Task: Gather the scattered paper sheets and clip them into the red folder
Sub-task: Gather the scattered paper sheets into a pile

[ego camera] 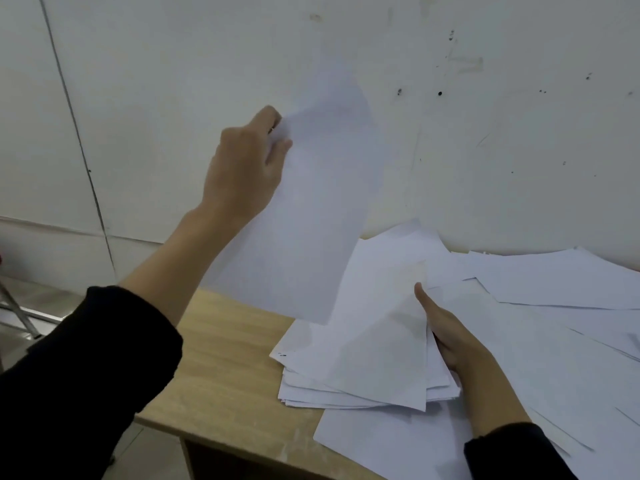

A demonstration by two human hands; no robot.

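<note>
Black sleeve [86, 375] cloth, soft and matte, fills the bottom left corner and ends at a bare forearm; a second sleeve shows at the bottom right. Just beyond it, the right hand [453, 337] grips a stack of sheets [363, 368] by its right side. The thumb lies flat on top, and the other fingers are tucked underneath, hidden. The stack is uneven, with thin white corners fanned out at its lower left. Whether it rests on the tabletop [228, 358] or hangs just above it cannot be told.

The left hand [242, 164] is raised in front of the wall [173, 81], its fingers pinching the upper left edge of a single sheet [304, 220]. That sheet hangs tilted and slightly bowed, and its lower corner overlaps the stack in this view.

Loose sheets [554, 341] lie overlapping across the right part of the tabletop, running back to the wall and reaching close to the front edge by the right sleeve.

The tabletop is pale wood-grain laminate with a scuffed front edge. Its left corner is bare, leaving open room there. Past the left edge lies the floor [52, 296], where grey metal legs [17, 306] stand. The wall is white, flat and speckled with dark marks.
</note>
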